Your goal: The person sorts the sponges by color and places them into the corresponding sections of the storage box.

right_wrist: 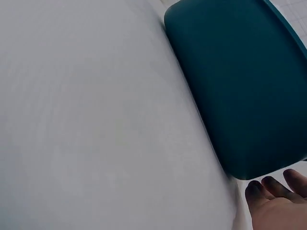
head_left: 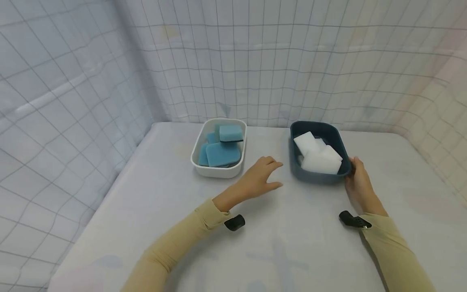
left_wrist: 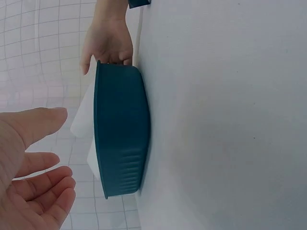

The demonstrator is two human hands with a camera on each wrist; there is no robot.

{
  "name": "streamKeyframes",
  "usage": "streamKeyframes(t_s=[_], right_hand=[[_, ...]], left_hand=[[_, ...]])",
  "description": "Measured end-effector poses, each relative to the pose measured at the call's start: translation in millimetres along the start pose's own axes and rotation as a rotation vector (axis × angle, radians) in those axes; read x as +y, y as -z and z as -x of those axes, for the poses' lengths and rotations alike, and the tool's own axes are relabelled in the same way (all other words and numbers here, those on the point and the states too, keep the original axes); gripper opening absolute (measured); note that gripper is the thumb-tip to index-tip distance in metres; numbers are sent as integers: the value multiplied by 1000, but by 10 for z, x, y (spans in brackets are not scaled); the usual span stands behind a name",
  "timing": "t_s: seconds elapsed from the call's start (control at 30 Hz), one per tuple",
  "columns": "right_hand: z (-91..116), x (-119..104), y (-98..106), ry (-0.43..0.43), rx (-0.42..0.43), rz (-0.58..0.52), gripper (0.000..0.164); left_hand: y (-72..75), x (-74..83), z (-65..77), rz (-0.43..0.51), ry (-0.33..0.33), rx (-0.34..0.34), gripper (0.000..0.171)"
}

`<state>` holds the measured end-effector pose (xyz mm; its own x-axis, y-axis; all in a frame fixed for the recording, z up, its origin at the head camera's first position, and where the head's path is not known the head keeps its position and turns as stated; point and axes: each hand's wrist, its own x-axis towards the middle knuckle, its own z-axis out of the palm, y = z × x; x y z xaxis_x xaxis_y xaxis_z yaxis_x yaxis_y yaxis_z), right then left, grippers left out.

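Observation:
A dark teal bin [head_left: 316, 177] stands on the table at the centre right, holding several white sponge-like blocks [head_left: 322, 161]. My right hand [head_left: 360, 187] is at its right front corner. In the right wrist view, the right fingertips [right_wrist: 269, 184] lie close beside the bin's end wall, loosely bent. My left hand [head_left: 258, 179] hovers left of the bin, thumb and fingers spread with nothing between them. Seen from the left wrist, the left fingers [left_wrist: 57, 184] point at the bin's side wall [left_wrist: 122, 115], a short gap away.
Left of the teal bin, a white bin [head_left: 218, 173] holds several blue sponge-like blocks [head_left: 223, 154]. Both stand toward the back of the white-covered table [head_left: 284, 243]. Gridded white curtains [head_left: 233, 65] hang behind and along the sides.

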<state>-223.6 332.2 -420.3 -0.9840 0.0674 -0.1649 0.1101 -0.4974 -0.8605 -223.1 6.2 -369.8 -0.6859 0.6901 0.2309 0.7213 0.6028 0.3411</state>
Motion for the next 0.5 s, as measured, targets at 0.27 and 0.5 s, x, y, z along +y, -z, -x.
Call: streamKeyframes(t_s=[0.27, 0.5], right_hand=[[151, -245, 21, 35, -60, 187, 70], [442, -229, 165, 116, -85, 364, 73]], left_hand=[[111, -1, 80, 19, -32, 41, 54], [47, 45, 270, 47, -9, 10, 54]])
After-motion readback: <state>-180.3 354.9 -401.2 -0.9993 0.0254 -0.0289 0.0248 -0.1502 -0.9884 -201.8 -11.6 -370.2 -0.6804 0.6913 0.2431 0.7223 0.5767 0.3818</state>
